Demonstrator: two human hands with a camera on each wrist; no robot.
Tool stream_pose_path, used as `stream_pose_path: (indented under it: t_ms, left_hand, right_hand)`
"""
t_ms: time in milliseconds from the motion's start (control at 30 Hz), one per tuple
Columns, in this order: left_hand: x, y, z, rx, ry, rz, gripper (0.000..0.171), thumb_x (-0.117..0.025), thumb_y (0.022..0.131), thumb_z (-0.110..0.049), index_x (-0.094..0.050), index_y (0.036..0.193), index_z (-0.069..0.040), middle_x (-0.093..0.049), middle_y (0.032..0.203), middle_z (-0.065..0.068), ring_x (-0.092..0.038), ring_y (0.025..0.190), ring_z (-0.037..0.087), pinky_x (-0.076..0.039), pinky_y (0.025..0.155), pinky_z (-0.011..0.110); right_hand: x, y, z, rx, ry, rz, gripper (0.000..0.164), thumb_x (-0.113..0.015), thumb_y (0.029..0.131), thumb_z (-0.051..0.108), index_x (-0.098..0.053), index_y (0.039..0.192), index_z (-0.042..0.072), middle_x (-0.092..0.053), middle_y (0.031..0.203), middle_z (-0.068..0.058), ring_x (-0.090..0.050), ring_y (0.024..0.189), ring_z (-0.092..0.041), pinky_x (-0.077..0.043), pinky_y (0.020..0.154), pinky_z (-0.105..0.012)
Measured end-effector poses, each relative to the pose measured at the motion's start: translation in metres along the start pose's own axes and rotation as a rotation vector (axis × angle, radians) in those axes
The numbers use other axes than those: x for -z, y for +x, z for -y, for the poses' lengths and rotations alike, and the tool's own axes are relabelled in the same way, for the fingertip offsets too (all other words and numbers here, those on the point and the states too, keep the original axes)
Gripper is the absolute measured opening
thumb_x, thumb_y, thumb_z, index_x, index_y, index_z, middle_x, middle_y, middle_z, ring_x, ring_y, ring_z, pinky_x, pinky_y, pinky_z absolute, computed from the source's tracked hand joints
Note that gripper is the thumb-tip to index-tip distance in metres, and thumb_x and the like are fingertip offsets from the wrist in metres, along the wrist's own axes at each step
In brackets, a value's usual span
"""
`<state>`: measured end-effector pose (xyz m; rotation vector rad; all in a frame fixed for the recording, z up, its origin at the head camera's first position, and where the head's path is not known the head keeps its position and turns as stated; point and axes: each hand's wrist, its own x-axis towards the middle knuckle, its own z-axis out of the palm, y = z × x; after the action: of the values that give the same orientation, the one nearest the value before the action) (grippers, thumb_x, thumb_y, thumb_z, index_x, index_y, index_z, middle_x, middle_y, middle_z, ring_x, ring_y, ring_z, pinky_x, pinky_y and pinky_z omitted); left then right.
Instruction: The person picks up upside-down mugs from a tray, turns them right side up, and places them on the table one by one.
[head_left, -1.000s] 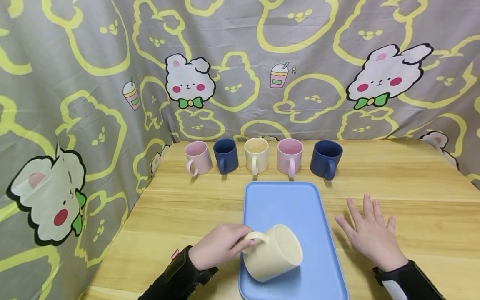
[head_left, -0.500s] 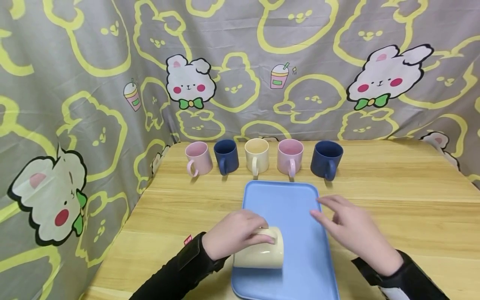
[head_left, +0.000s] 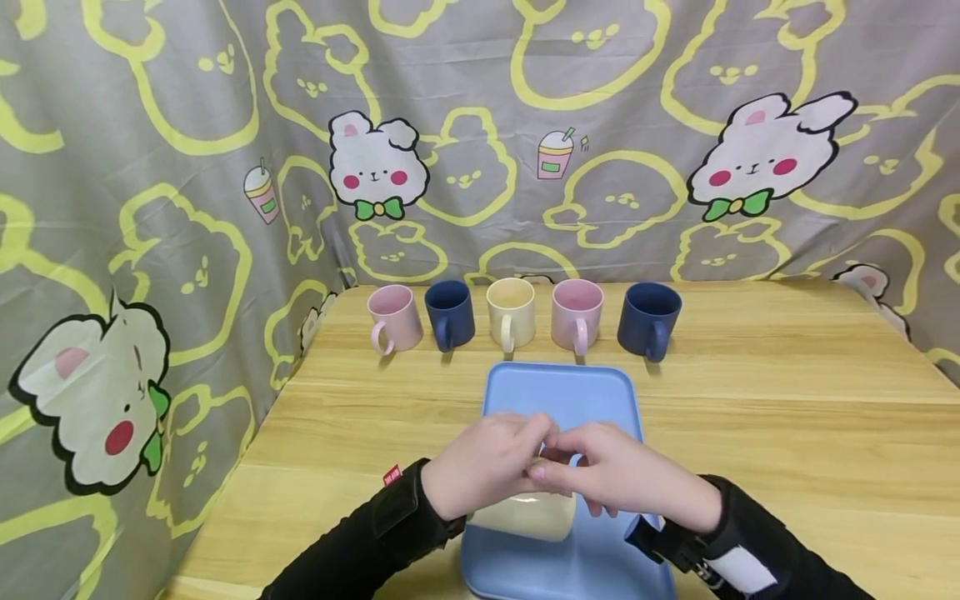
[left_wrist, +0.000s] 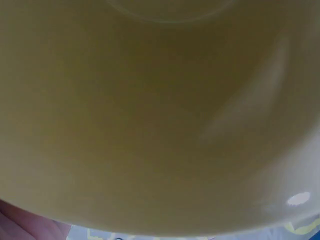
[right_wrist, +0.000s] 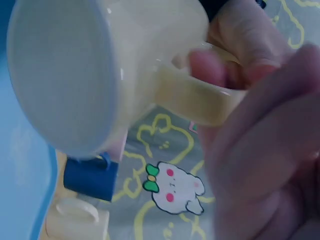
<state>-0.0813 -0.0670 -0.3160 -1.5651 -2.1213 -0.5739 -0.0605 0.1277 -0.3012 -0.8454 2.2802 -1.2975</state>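
Observation:
A cream mug [head_left: 528,517] lies on its side in the air over the near part of the blue tray [head_left: 562,571]. My left hand [head_left: 483,462] holds it by the handle. My right hand [head_left: 626,471] meets the left there, its thumb and index finger curled in around the handle. The right wrist view shows the mug's flat base [right_wrist: 60,75] and handle [right_wrist: 192,97], with fingers of both hands at the loop. Inside the mug, the bare cream wall [left_wrist: 150,110] fills the left wrist view. My hands hide much of the handle from above.
Along the back of the wooden table [head_left: 787,417] several mugs stand upright in a row: pink [head_left: 397,321], navy [head_left: 453,308], cream [head_left: 517,312], pink [head_left: 573,308] and navy [head_left: 645,321]. Behind them hangs a grey curtain [head_left: 480,67] with yellow cartoon outlines.
My right hand has come from the table's right side to the mug's handle. My left hand has turned the mug so its handle faces up and away, its base to the right.

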Motion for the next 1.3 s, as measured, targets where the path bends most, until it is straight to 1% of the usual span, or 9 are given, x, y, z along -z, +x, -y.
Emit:
stream_pose_path:
  t_ms: [133,367,533,667,833,1000,1100,1167,1300]
  left_hand:
    - [0.001,0.001,0.000,-0.031,-0.030,0.004,0.050,-0.084,0.076,-0.025,-0.042,0.096,-0.008,-0.063,0.082,-0.004,-0.057,0.069,0.006,-0.046,0.072,0.014]
    - [0.004,0.001,0.000,-0.049,-0.046,0.013,0.053,-0.084,0.074,-0.035,-0.040,0.091,-0.010,-0.052,0.071,-0.005,-0.052,0.063,0.005,-0.040,0.065,0.012]
    - [0.006,-0.003,0.000,-0.037,-0.082,0.050,0.052,-0.083,0.075,-0.032,-0.040,0.094,-0.009,-0.049,0.072,-0.004,-0.050,0.066,0.006,-0.039,0.066,0.011]
    - [0.012,-0.006,0.000,0.032,-0.082,0.035,0.055,-0.086,0.069,-0.035,-0.047,0.095,-0.008,-0.048,0.072,-0.004,-0.047,0.065,0.006,-0.036,0.063,0.010]
    - [0.028,-0.017,0.010,0.201,-0.027,0.006,0.057,-0.087,0.067,-0.039,-0.058,0.100,-0.004,-0.058,0.082,0.001,-0.054,0.073,0.011,-0.045,0.068,0.017]
    - [0.027,-0.050,0.038,0.436,0.054,-0.001,0.064,-0.067,0.083,-0.055,-0.061,0.116,-0.001,-0.064,0.112,0.012,-0.059,0.105,0.024,-0.048,0.091,0.037]
    - [0.020,-0.077,0.056,0.604,0.100,0.030,0.069,-0.053,0.091,-0.060,-0.057,0.127,-0.001,-0.053,0.135,0.021,-0.046,0.126,0.035,-0.036,0.104,0.053]
    - [0.015,-0.094,0.066,0.710,0.121,0.066,0.067,-0.051,0.094,-0.056,-0.054,0.134,-0.003,-0.038,0.147,0.025,-0.032,0.137,0.041,-0.024,0.108,0.061]
    - [0.006,-0.124,0.081,0.896,0.171,0.138,0.065,-0.053,0.097,-0.047,-0.044,0.145,-0.005,-0.016,0.156,0.027,-0.010,0.143,0.045,-0.008,0.110,0.065]
  right_hand:
    - [0.000,0.008,0.000,-0.006,0.048,0.058,0.024,-0.061,0.095,0.026,-0.065,0.079,0.009,-0.057,0.059,0.007,-0.048,0.039,-0.011,-0.042,0.037,-0.026]
    - [-0.001,0.012,-0.001,-0.067,0.134,0.114,0.029,-0.059,0.097,0.026,-0.063,0.074,0.008,-0.051,0.053,0.003,-0.045,0.038,-0.012,-0.039,0.037,-0.024]
    - [-0.007,0.013,-0.004,-0.142,0.095,0.054,0.041,-0.059,0.097,0.035,-0.063,0.066,0.009,-0.050,0.049,0.004,-0.046,0.036,-0.010,-0.041,0.037,-0.025]
    - [-0.010,0.010,-0.010,-0.155,0.028,0.008,0.049,-0.062,0.094,0.038,-0.056,0.055,0.008,-0.049,0.045,0.006,-0.046,0.035,-0.008,-0.041,0.037,-0.024]
    - [-0.004,0.000,-0.023,-0.189,0.009,-0.045,0.049,-0.064,0.092,0.038,-0.051,0.055,0.009,-0.047,0.044,0.006,-0.044,0.036,-0.008,-0.041,0.037,-0.026]
    - [0.018,-0.018,-0.036,-0.234,0.096,-0.120,0.046,-0.057,0.097,0.033,-0.055,0.063,0.002,-0.048,0.048,0.001,-0.046,0.038,-0.010,-0.042,0.037,-0.025]
    - [0.036,-0.032,-0.042,-0.244,0.164,-0.182,0.050,-0.049,0.101,0.029,-0.052,0.066,-0.006,-0.050,0.051,-0.001,-0.049,0.041,-0.011,-0.044,0.039,-0.025]
    - [0.048,-0.043,-0.047,-0.230,0.186,-0.235,0.054,-0.042,0.104,0.027,-0.048,0.066,-0.010,-0.052,0.053,-0.002,-0.052,0.043,-0.012,-0.045,0.041,-0.027]
    - [0.070,-0.062,-0.057,-0.176,0.188,-0.368,0.056,-0.033,0.107,0.023,-0.047,0.061,-0.006,-0.056,0.057,-0.001,-0.055,0.047,-0.015,-0.049,0.044,-0.030]
